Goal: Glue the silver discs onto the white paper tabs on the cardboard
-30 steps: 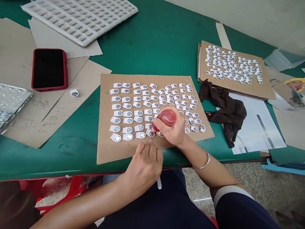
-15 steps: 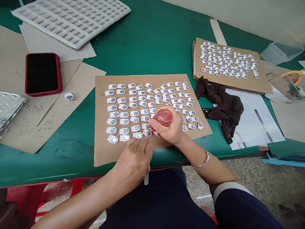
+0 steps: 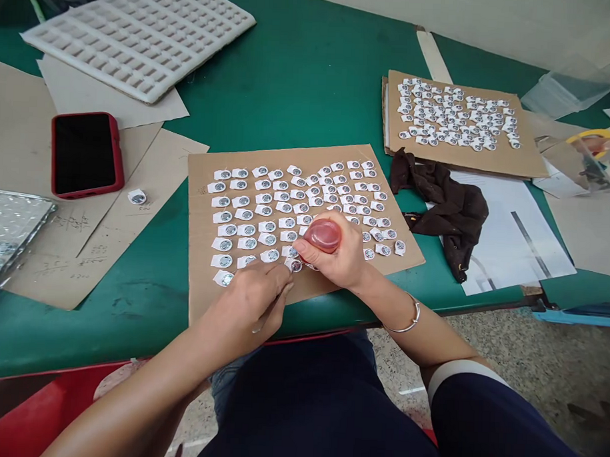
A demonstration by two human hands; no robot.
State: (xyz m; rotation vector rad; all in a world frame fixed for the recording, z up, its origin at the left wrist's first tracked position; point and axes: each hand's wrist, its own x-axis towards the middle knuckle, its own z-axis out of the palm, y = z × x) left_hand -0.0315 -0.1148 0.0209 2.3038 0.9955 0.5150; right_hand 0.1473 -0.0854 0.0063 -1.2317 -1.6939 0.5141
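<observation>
My right hand (image 3: 347,256) is wrapped round a rounded, shiny reddish squeezable thing (image 3: 323,236), its lower end over the small labels. Beside it on the left, my left hand (image 3: 257,287) is closed round a slim tool (image 3: 257,330); only a little of it shows, so its kind is unclear. The left fingertips are near a small white label with a round dark-rimmed piece (image 3: 294,265). Rows of similar labelled pieces lie on a brown cardboard sheet (image 3: 205,215) under both hands.
A second cardboard sheet with labelled pieces (image 3: 518,152) lies at the back right, near a dark cloth (image 3: 440,206) and a clear box (image 3: 564,91). To the left are a red-cased phone (image 3: 85,154), a white gridded tray (image 3: 136,39) and a silvery bubble pouch (image 3: 9,238).
My left hand has moved left and turned, so the slim tool's end no longer hangs below it. My right hand stays in nearly the same place, still gripping the reddish thing.
</observation>
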